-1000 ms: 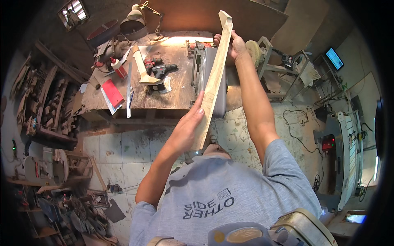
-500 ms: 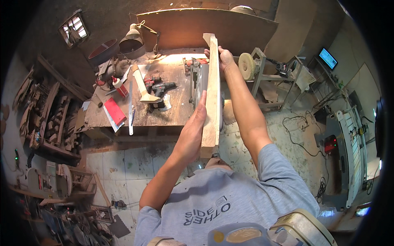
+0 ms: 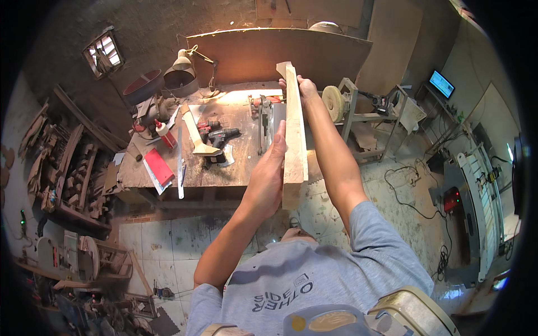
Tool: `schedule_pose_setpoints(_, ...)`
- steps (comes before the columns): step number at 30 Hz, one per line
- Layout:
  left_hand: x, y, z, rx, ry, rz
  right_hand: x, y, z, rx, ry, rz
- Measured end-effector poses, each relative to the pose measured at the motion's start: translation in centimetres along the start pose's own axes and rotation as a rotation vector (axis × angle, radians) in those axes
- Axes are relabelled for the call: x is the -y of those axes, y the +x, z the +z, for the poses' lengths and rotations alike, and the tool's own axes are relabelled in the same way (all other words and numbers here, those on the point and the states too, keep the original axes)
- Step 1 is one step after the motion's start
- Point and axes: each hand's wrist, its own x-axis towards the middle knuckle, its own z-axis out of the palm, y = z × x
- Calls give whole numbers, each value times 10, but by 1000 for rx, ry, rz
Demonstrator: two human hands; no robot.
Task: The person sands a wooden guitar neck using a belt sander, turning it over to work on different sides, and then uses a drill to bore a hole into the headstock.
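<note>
Head view: left grip (image 3: 268, 180) and right grip (image 3: 307, 89) hold pale wood (image 3: 294, 140)

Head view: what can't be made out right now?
All in the head view:
Left hand: fingers other than the thumb, hidden by the hand itself and the wooden piece.
Right hand: part of its fingers, behind the wooden piece.
Grey machine on the table: its right side, behind the wooden piece.
Monitor: screen content, too small.
</note>
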Motion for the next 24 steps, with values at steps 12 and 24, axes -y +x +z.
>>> schedule_pose_setpoints(12, -28, 7, 30, 111, -34, 103, 3, -70, 52, 21, -64, -141)
schedule_pose_setpoints(24, -39, 4, 37, 101, -59, 103, 4, -100, 53, 316, -128, -242)
